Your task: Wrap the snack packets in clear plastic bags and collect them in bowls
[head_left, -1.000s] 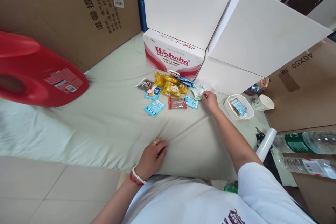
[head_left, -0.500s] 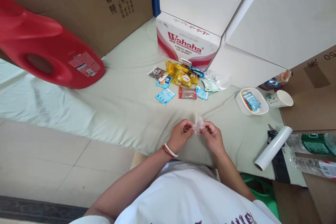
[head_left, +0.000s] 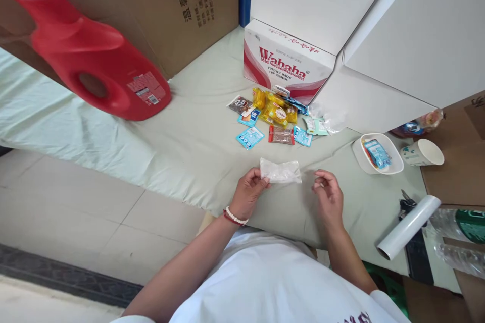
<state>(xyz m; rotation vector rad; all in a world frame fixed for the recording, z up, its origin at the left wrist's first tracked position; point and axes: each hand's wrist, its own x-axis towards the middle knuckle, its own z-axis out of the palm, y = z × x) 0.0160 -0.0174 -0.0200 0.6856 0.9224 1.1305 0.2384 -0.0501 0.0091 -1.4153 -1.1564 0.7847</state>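
Note:
My left hand (head_left: 247, 193) pinches the left end of a small clear plastic bag (head_left: 284, 171) between thumb and fingers. The bag is flat, crinkled and see-through, held just above the cloth. To its right, my right hand (head_left: 329, 194) is apart from the bag, with its fingers loosely curled and nothing visible in them. Beyond the hands lies a group of small packets: yellow wrapped snacks (head_left: 277, 113), a red-edged brown packet (head_left: 281, 135), a blue sachet (head_left: 250, 138) and a dark packet (head_left: 240, 105).
A Wahaba-lettered carton (head_left: 285, 63) stands behind the packets. A red jug (head_left: 113, 70) is at left. On the right are a white bowl (head_left: 397, 164) with sachets, a paper cup (head_left: 424, 153), a plastic roll (head_left: 409, 228), keys (head_left: 406, 206) and clear bottles (head_left: 447, 224).
The bunched plastic bag is now spread out flat. My right hand has let go of it and moved off to the right, while the left keeps hold. The view has shifted slightly.

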